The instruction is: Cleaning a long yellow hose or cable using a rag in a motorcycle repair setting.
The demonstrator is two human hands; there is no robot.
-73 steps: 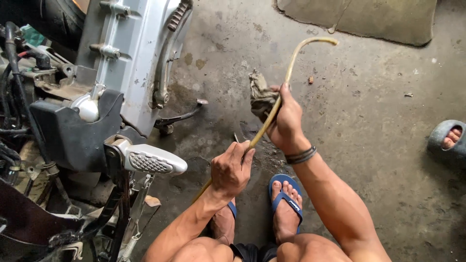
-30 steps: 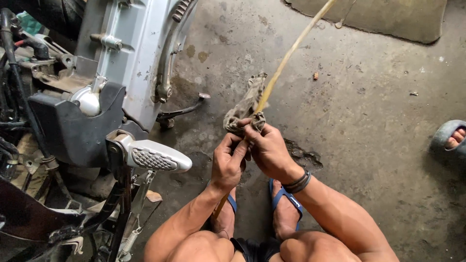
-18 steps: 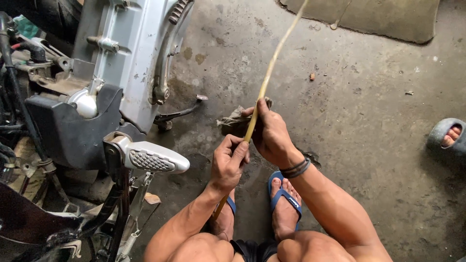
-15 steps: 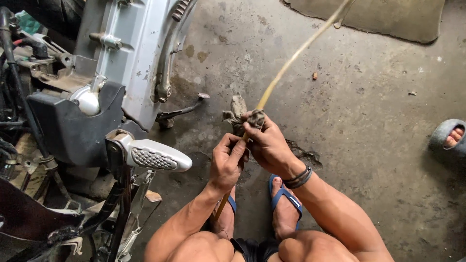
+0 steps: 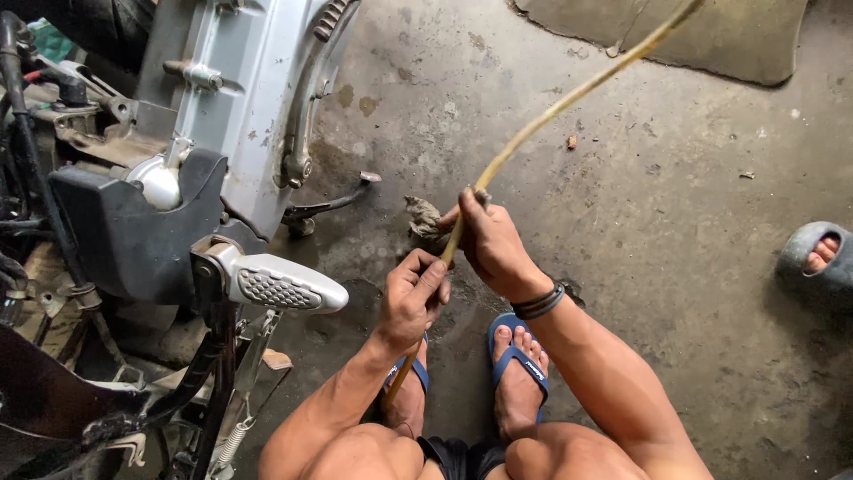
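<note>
I squat on a concrete floor beside a motorcycle. My left hand [image 5: 413, 298] pinches a thin yellowish hose [image 5: 569, 98] low down, near my knees. My right hand [image 5: 493, 244] grips the same hose higher up through a dirty grey rag [image 5: 425, 218] bunched in its palm. The hose runs up and to the right, out of the top edge of the view. Its lower end passes behind my left hand toward my left foot.
The motorcycle's grey engine casing [image 5: 240, 107], kick lever [image 5: 306, 98] and ribbed footpeg [image 5: 280, 284] stand at left. A worn mat [image 5: 755, 36] lies at the top right. Another person's foot in a grey sandal [image 5: 822, 262] shows at the right edge. I wear blue flip-flops [image 5: 520, 369].
My right hand has slid with the rag back and forth along the hose, from high up down to my left hand and up a little again. The hose's free end has swung up.
</note>
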